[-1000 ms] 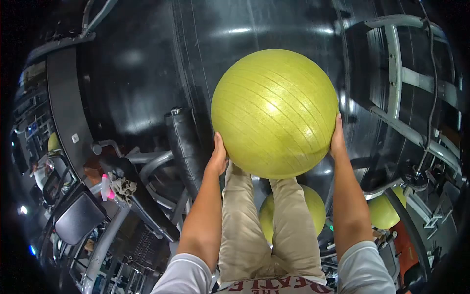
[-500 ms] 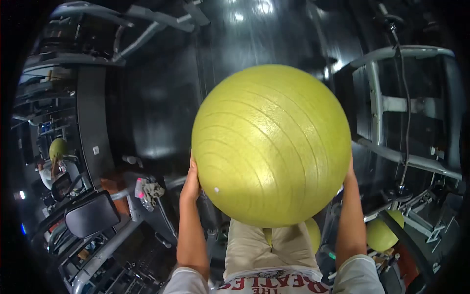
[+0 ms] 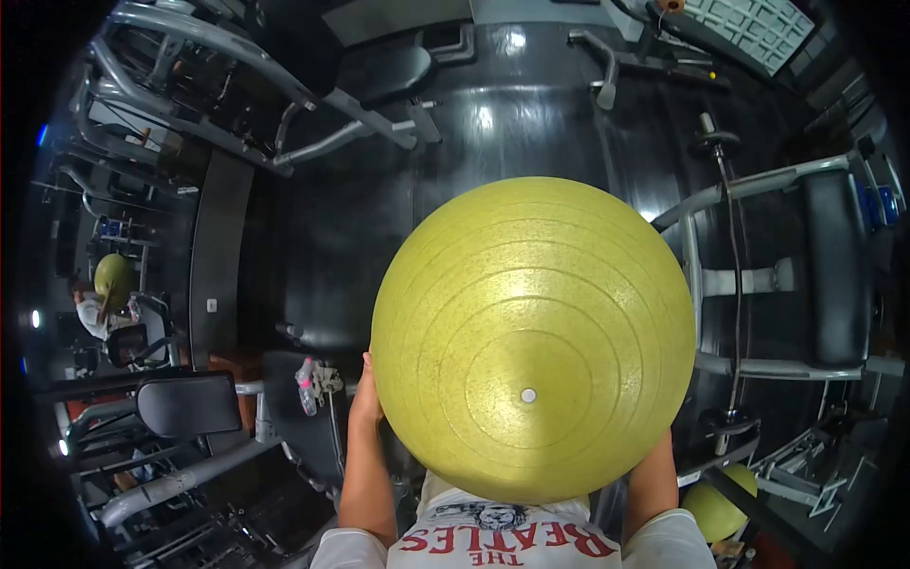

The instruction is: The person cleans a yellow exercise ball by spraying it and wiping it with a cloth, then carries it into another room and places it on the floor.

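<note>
A large yellow-green exercise ball (image 3: 531, 284) fills the middle of the head view, held up in front of my chest. Its ridges form rings around a small white plug (image 3: 529, 395) that faces me. My left hand (image 3: 366, 394) presses against the ball's left side, with the thumb edge showing and the other fingers out of sight. On the opposite side, my right forearm (image 3: 654, 479) reaches up to the ball, whose bulk covers my right hand. The ball is gripped between both hands.
A bench (image 3: 834, 270) with a barbell (image 3: 735, 284) stands at right, above a second exercise ball (image 3: 720, 503). Gym machines with a padded seat (image 3: 190, 403) line the left, near a bottle (image 3: 306, 387). A mirror (image 3: 114, 284) reflects a person with a ball. Dark flooring (image 3: 322, 237) lies ahead.
The ball has rolled in my hands, bringing its white plug from the lower left to the lower centre. The ball now sits nearer my chest, and the view has tilted up.
</note>
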`<act>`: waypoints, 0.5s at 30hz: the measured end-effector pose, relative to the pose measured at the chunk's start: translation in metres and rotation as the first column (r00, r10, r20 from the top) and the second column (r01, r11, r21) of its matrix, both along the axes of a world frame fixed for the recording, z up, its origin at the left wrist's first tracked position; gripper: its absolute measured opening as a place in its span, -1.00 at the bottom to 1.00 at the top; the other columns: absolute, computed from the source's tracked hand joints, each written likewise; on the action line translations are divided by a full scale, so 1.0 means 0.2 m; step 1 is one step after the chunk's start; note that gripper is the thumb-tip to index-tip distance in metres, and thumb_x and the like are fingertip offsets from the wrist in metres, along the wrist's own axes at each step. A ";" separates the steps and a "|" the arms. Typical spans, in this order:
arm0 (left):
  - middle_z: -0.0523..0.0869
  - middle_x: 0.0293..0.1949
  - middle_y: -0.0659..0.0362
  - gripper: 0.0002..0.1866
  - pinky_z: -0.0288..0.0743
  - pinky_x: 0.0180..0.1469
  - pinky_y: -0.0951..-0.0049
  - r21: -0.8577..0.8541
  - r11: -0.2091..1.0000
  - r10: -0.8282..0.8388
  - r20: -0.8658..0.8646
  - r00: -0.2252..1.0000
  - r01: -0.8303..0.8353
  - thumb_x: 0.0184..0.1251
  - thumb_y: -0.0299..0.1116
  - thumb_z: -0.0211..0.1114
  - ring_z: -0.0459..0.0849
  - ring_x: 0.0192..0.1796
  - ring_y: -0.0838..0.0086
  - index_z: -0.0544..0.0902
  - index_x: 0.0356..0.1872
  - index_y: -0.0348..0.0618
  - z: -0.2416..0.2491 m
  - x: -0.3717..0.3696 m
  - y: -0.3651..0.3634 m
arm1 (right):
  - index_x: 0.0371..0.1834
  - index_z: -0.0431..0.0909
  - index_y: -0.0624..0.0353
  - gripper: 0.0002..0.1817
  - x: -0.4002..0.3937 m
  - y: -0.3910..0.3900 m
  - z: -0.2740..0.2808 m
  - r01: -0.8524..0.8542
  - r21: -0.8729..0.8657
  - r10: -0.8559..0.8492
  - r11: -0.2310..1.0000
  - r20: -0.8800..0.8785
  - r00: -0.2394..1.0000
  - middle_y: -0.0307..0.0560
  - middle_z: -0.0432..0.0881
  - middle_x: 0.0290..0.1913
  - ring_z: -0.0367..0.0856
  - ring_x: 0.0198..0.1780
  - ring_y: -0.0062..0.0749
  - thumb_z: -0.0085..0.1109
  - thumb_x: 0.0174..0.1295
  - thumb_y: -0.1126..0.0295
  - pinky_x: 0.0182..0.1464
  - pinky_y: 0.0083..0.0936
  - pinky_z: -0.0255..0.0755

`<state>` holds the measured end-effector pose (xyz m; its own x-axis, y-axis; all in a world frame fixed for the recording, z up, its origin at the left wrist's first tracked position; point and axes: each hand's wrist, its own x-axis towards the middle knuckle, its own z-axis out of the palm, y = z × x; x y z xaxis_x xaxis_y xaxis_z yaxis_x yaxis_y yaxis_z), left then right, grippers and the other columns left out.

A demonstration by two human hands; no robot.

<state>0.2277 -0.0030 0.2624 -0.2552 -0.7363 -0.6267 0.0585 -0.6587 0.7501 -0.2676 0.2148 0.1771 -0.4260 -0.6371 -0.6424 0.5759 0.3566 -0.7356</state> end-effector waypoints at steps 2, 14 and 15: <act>0.19 0.66 0.04 -0.06 0.15 0.61 0.12 -0.060 0.998 -0.026 -0.064 0.998 0.023 0.56 0.46 -0.25 0.20 0.65 0.19 0.07 0.70 -0.03 0.03 -0.01 -0.06 | 0.52 0.38 0.17 -0.36 -0.02 -0.02 0.09 -0.009 -0.012 0.009 1.000 -0.033 0.999 -0.09 0.59 0.36 0.55 0.34 -0.36 -0.10 0.63 -0.08 0.29 -0.39 0.51; 0.18 0.67 0.07 -0.12 0.11 0.63 0.16 -0.021 0.998 0.059 -0.175 0.983 -0.064 0.63 0.40 -0.30 0.16 0.67 0.20 0.08 0.70 -0.03 0.19 -0.24 -0.33 | 0.54 0.37 0.17 -0.36 -0.17 -0.38 0.49 -0.069 0.003 0.068 0.998 -0.235 0.970 -0.09 0.58 0.37 0.55 0.35 -0.35 -0.07 0.62 -0.06 0.29 -0.40 0.52; 0.16 0.68 0.07 -0.12 0.09 0.63 0.17 -0.048 0.997 0.058 -0.140 0.988 -0.066 0.64 0.39 -0.32 0.14 0.68 0.20 0.07 0.70 -0.03 0.21 -0.26 -0.39 | 0.54 0.36 0.17 -0.36 -0.18 -0.44 0.52 -0.078 0.012 0.079 0.997 -0.253 0.964 -0.09 0.58 0.37 0.55 0.35 -0.35 -0.07 0.62 -0.06 0.28 -0.40 0.52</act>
